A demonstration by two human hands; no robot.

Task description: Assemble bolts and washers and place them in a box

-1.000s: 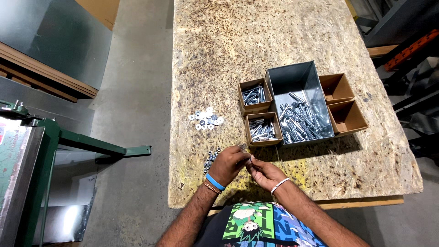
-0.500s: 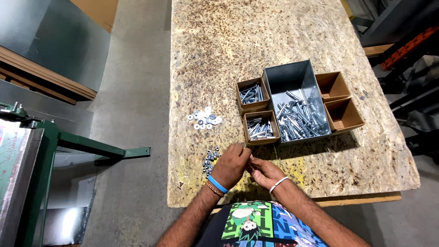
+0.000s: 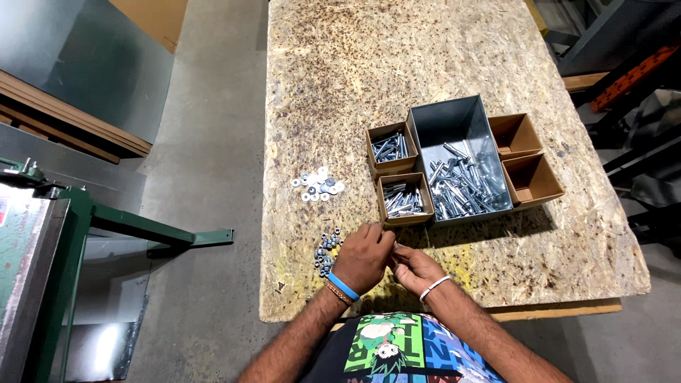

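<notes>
From my seat I see both hands meeting at the near edge of the chipboard table (image 3: 454, 64), at about 6 o'clock in the head view. My left hand (image 3: 363, 257), with a blue band and a beaded one at the wrist, has its fingers curled inward, tips pressed toward the right hand (image 3: 413, 268), which wears a white band and is likewise pinched shut. Something small sits between the fingertips, but it is hidden and I cannot tell what it is (too small and covered by knuckles).

Just beside the left hand, at its 9 o'clock, lies a loose cluster of dark nuts (image 3: 326, 250) on the table. Further out, at 11 o'clock from the hands, is a scatter of pale washers (image 3: 317, 186). At 12 to 1 o'clock stands a grey metal bin (image 3: 454, 122) holding a heap of bolts (image 3: 464, 190). Touching its left wall are two small cardboard boxes (image 3: 403, 196) with shorter bolts in them; against its right wall are two more brown boxes (image 3: 530, 179). A green metal frame (image 3: 120, 225) stands on the floor at 9 o'clock, well apart from the table.
</notes>
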